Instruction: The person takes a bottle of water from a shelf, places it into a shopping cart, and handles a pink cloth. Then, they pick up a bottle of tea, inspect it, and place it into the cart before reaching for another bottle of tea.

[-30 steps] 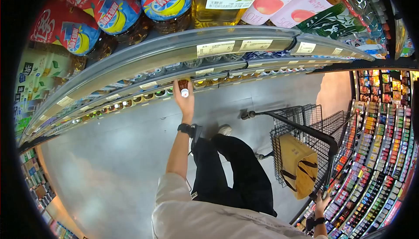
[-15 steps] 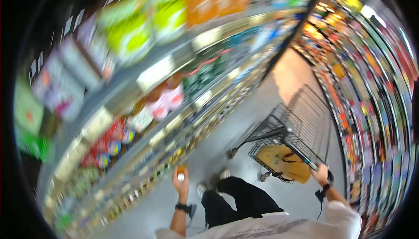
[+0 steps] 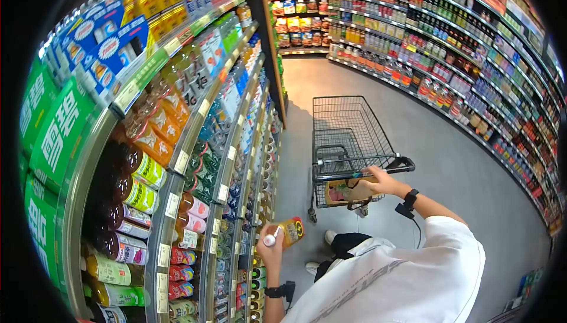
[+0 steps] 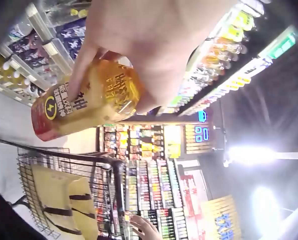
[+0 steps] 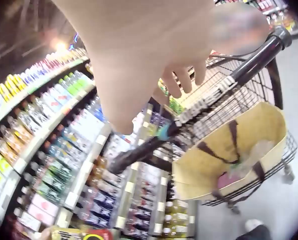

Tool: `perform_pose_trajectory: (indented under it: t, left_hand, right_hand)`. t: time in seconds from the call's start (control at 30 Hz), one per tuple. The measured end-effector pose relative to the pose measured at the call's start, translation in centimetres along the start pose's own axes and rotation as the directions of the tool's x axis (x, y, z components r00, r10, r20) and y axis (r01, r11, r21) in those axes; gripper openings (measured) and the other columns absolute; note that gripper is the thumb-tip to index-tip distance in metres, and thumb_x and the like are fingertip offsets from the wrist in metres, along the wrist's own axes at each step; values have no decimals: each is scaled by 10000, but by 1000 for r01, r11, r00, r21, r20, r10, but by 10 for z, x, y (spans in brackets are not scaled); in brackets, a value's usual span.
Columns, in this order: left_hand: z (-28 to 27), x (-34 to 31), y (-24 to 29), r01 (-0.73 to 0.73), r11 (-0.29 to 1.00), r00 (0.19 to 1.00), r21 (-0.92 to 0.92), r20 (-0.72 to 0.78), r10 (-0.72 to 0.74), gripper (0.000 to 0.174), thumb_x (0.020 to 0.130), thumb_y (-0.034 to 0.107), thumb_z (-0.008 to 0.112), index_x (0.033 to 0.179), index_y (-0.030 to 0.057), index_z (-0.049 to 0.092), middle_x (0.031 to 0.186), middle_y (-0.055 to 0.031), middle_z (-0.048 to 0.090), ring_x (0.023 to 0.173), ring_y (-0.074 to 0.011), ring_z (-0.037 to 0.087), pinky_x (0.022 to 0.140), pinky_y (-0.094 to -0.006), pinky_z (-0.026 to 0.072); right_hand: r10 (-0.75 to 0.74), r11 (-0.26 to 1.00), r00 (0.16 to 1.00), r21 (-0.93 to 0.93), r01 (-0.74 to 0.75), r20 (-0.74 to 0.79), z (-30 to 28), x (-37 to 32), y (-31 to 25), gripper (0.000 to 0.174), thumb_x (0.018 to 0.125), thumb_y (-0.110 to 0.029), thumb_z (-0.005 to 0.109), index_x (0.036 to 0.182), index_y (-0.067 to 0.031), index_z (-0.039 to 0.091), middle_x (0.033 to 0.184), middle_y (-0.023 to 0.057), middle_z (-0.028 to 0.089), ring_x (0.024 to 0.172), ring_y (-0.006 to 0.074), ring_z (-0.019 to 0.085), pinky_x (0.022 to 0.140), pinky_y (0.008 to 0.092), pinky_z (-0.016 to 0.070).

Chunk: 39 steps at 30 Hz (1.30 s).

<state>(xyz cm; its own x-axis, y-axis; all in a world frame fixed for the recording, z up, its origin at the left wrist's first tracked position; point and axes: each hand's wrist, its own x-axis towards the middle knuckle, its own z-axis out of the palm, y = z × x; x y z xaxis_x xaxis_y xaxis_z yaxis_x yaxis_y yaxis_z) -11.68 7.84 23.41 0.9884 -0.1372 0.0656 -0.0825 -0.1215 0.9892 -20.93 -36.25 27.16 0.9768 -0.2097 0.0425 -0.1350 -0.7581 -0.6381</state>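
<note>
My left hand [image 3: 270, 255] grips a drink bottle [image 3: 293, 231] with a white cap, a yellow label and a red band at its base. In the left wrist view the bottle [image 4: 84, 100] lies tilted, fingers wrapped around its capped end. My right hand [image 3: 381, 182], fingers loosely extended, is over the black handle [image 5: 209, 92] of a shopping cart [image 3: 348, 116]. Just below it, a yellow tote bag [image 5: 189, 175] with dark straps gapes at the top, a pinkish item [image 5: 229, 179] inside.
Tall drink shelves [image 3: 171, 205] run along my left, close to the bottle. Green boxes [image 3: 59, 134] are stacked at the near end. Grey floor [image 3: 437, 163] lies right of the cart, bounded by a long curved row of stocked shelves [image 3: 437, 45].
The bottle has come away from the shelf front in my left hand and now points to the right. My right hand has left the handle grip and moved over the bag. The view has turned toward the cart.
</note>
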Motion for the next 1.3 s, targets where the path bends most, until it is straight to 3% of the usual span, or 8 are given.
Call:
perform_pose_trajectory:
  t: [0.17, 0.47, 0.6, 0.7, 0.8, 1.0, 1.2, 1.3]
  left_hand:
    - [21, 28, 86, -172, 979, 971, -109, 151, 187, 353, 849, 116, 765, 1158, -19, 659, 1036, -74, 703, 942, -149, 667, 833, -285, 531]
    - [83, 77, 172, 130, 899, 923, -418, 382, 45, 428, 964, 341, 532, 1109, -37, 673, 1010, -102, 703, 915, -163, 658, 847, -301, 508]
    - [112, 85, 206, 83, 935, 900, -344, 428, 77, 499, 963, 402, 515, 1121, -41, 679, 1013, -113, 708, 907, -161, 668, 853, -293, 506]
    - [126, 92, 230, 79, 964, 877, -252, 478, 53, 547, 981, 459, 498, 1165, -26, 670, 1069, -115, 704, 936, -160, 671, 856, -290, 506]
    - [142, 90, 246, 78, 953, 883, -293, 464, 70, 600, 979, 504, 511, 1272, -10, 609, 1087, -106, 698, 964, -168, 671, 874, -299, 519]
    - [139, 80, 281, -152, 969, 626, -197, 739, 248, 748, 720, 74, 847, 1381, 8, 504, 1215, -100, 635, 1118, -166, 618, 991, -319, 492]
    - [162, 77, 268, -57, 936, 791, -348, 556, 254, 890, 712, 112, 894, 1437, 3, 390, 1299, -108, 588, 1186, -179, 592, 1028, -328, 475]
    - [174, 79, 246, -189, 902, 879, -389, 342, 332, 975, 710, 148, 915, 1460, -5, 312, 1354, -128, 524, 1225, -202, 568, 1027, -336, 480]
  right_hand:
    - [-108, 946, 968, 323, 29, 228, 23, -10, -54, 604, 1018, -466, 547, 1389, 5, 483, 1261, 152, 582, 1177, 235, 575, 975, 379, 488]
    - [-230, 510, 844, 799, -319, 484, 2, -3, -125, 709, 1077, -542, 253, 1542, -7, 271, 1520, 166, 422, 1385, 224, 437, 1153, 375, 357]
    - [-172, 169, 862, 876, -451, 477, 0, -7, -119, 732, 1014, -572, 441, 1448, 17, 429, 1347, 155, 593, 1164, 214, 624, 1041, 363, 487]
    - [-217, 88, 843, 870, -485, 492, -12, -5, -116, 773, 985, -607, 492, 1441, 15, 429, 1373, 138, 571, 1225, 201, 584, 1051, 357, 477]
    - [-341, 132, 891, 954, -268, 298, -27, 1, -118, 813, 952, -617, 560, 1440, 19, 425, 1384, 122, 560, 1242, 183, 563, 1043, 340, 472]
    - [-375, 167, 897, 969, -182, 233, -27, 10, -81, 851, 906, -647, 611, 1383, 46, 483, 1320, 114, 603, 1182, 155, 580, 998, 310, 479]
    - [-339, 177, 928, 979, -100, 156, -32, 11, -83, 829, 917, -633, 594, 1361, 61, 504, 1283, 109, 622, 1159, 162, 593, 975, 310, 483]
    - [-160, 400, 986, 909, 117, -56, -45, 18, -107, 750, 938, -530, 618, 1379, 63, 491, 1287, 101, 613, 1166, 161, 577, 967, 315, 481]
